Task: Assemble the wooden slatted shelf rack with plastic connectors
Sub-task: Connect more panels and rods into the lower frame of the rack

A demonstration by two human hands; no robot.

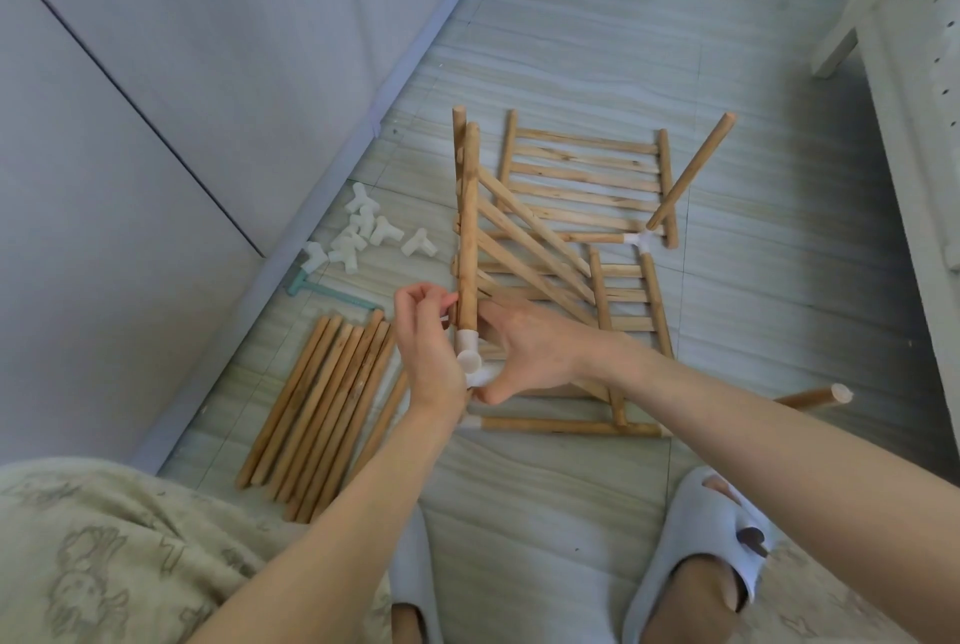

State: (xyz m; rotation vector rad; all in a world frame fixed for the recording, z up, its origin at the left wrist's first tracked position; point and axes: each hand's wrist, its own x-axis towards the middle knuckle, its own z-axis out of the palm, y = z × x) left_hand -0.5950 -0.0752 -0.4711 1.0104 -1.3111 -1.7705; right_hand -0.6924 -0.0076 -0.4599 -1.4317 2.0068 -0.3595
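The tiled floor (pixel 571 46) carries everything. On it lies a flat slatted panel (pixel 584 181), with a second slatted panel (pixel 524 254) tilted up over it at the left. Its upright side rail (pixel 469 228) ends below in a white plastic connector (pixel 470 352). A row of loose wooden rods (pixel 322 409) lies to the left of the hands, and a pile of spare white connectors (pixel 363 233) sits farther back near the wall, beside a pale green tool (pixel 322 294).

The right hand (pixel 530 347) reaches across from the right; its fingers curl around the connector from below and behind, thumb underneath. The left hand (pixel 426 337) is just left of the rail, its fingers pressed together in a pinch on something small and white at the rail's lower end, touching the wood.
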